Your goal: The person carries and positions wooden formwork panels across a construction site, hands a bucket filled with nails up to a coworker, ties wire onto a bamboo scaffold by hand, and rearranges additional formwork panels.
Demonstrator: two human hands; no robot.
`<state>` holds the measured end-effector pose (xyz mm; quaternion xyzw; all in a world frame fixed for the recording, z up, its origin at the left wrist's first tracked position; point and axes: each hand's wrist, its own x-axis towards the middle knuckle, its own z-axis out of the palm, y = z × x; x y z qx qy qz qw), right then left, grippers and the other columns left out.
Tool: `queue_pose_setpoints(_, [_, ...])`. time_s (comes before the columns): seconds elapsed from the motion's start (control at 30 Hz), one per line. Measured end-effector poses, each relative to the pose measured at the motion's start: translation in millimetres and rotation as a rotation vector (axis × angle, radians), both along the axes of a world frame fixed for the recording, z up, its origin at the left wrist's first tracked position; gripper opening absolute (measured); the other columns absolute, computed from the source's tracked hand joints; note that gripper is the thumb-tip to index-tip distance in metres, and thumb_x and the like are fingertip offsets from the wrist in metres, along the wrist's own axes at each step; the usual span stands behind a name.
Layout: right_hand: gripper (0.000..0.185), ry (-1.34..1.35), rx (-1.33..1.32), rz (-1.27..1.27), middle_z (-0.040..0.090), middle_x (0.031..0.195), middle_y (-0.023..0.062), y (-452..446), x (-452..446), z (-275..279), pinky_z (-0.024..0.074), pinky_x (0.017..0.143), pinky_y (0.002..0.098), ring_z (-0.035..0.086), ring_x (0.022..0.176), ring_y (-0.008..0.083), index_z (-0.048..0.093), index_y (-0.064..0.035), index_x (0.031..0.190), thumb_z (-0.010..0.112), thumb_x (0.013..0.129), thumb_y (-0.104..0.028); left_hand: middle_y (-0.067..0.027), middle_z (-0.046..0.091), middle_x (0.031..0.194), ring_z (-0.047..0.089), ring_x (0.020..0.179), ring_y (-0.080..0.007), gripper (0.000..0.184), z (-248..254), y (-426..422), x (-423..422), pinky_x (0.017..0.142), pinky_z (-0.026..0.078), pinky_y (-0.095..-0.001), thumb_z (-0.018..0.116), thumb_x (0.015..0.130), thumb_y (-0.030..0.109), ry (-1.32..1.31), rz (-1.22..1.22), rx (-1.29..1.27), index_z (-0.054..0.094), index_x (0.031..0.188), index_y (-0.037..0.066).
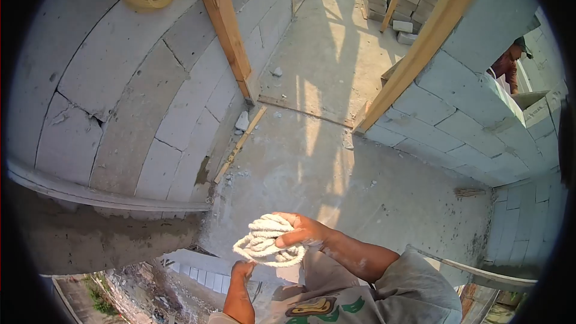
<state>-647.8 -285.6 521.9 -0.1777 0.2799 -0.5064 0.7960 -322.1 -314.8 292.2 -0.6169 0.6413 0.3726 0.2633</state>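
The biggest danger, I think, is the drop towards the rubble (144, 291), left below my grip: one careless step. My right hand (306, 230) pinches the coiled rope (267, 240); weak thumb pressure could spill loops. Just below, my left hand's (242, 270) closure I cannot tell.

Single head-worn view; it looks steeply down and forward, both hands near.

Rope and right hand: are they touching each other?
Touching: the head view shows the right hand clasping the rope, its thumb lying over the loops.
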Motion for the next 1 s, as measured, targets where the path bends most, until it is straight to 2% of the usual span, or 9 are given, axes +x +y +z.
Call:
queue_pose_setpoints(0.17, [0.062,0.047,-0.219,-0.194,0.056,0.114,0.0145,11.5,-69.2,124.9,0.0407,0.094,0.0322,0.056,0.104,0.0211,0.045,0.0027,0.122,0.070,0.067,-0.010,-0.0152,0.061,0.078,0.061,0.068,-0.0281,0.041,63.9,-32.4,-108.9,0.061,0.050,-0.0378,0.059,0.078,0.039,0.332,0.360,0.517,0.056,0.095,0.002])
queue_pose_setpoints(0.33, [0.062,0.050,-0.103,-0.513,0.055,0.113,0.0128,21.2,-118.1,195.9,0.0423,0.094,0.0324,0.056,0.105,0.0215,0.040,0.0028,0.126,0.065,0.070,-0.005,-0.0144,0.061,0.076,0.060,0.059,-0.0256,0.039,110.6,-60.5,-184.3,0.051,0.050,-0.0359,0.052,0.085,0.038,0.510,0.658,1.039,0.056,0.096,0.001])
queue_pose_setpoints(0.53, [0.064,0.032,-0.194,-0.658,0.055,0.113,0.0133,-22.3,-158.2,227.5,0.0430,0.093,0.0315,0.056,0.105,0.0213,0.038,0.0028,0.128,0.064,0.071,-0.004,-0.0140,0.059,0.072,0.057,0.049,-0.0217,0.038,167.4,-110.6,-267.5,0.041,0.049,-0.0317,0.042,0.092,0.037,0.416,0.282,0.924,0.054,0.100,0.002])
queue_pose_setpoints(0.57, [0.063,0.065,-0.171,-0.689,0.056,0.112,0.0128,-37.9,-171.8,230.9,0.0433,0.092,0.0310,0.056,0.104,0.0207,0.039,0.0026,0.128,0.064,0.071,-0.003,-0.0137,0.058,0.070,0.056,0.049,-0.0219,0.041,178.4,-117.1,-284.9,0.039,0.047,-0.0316,0.042,0.092,0.040,0.305,0.250,0.853,0.052,0.101,0.001])
queue_pose_setpoints(0.67, [0.060,0.151,-0.062,-0.791,0.057,0.111,0.0112,-85.8,-211.7,239.4,0.0441,0.090,0.0294,0.057,0.102,0.0190,0.041,0.0019,0.127,0.063,0.072,-0.001,-0.0120,0.058,0.073,0.056,0.049,-0.0210,0.041,152.4,-157.6,-306.4,0.040,0.047,-0.0337,0.042,0.092,0.044,0.217,0.276,0.812,0.049,0.099,0.004])
queue_pose_setpoints(0.7, [0.057,0.167,-0.023,-0.878,0.058,0.110,0.0105,-98.1,-223.0,238.7,0.0456,0.088,0.0288,0.058,0.100,0.0182,0.043,0.0017,0.126,0.062,0.072,0.000,-0.0114,0.057,0.069,0.057,0.050,-0.0214,0.041,143.9,-173.3,-315.9,0.039,0.046,-0.0343,0.044,0.091,0.044,0.306,0.319,0.794,0.049,0.097,0.004])
queue_pose_setpoints(0.8, [0.055,0.252,0.138,-0.981,0.055,0.114,0.0126,-121.0,-261.9,222.0,0.0459,0.089,0.0319,0.057,0.103,0.0212,0.043,0.0022,0.124,0.059,0.072,0.001,-0.0122,0.056,0.069,0.057,0.051,-0.0207,0.040,192.6,-246.3,-362.7,0.039,0.047,-0.0331,0.049,0.089,0.043,0.321,0.290,0.655,0.052,0.095,0.003])
queue_pose_setpoints(0.9, [0.049,0.135,0.240,-1.137,0.058,0.108,0.0128,-130.4,-292.8,190.4,0.0505,0.081,0.0311,0.061,0.094,0.0213,0.046,0.0027,0.120,0.057,0.073,0.004,-0.0122,0.057,0.067,0.056,0.048,-0.0193,0.045,222.9,-313.3,-398.0,0.040,0.047,-0.0313,0.055,0.084,0.047,0.389,0.291,0.411,0.056,0.093,0.002])
queue_pose_setpoints(1.0, [0.045,0.113,0.300,-1.275,0.060,0.102,0.0128,-143.4,-319.4,189.2,0.0529,0.076,0.0316,0.063,0.088,0.0216,0.049,0.0033,0.116,0.057,0.072,0.006,-0.0123,0.058,0.061,0.056,0.044,-0.0210,0.050,252.2,-373.8,-434.5,0.039,0.047,-0.0323,0.059,0.080,0.045,0.568,0.314,0.326,0.056,0.098,-0.001])
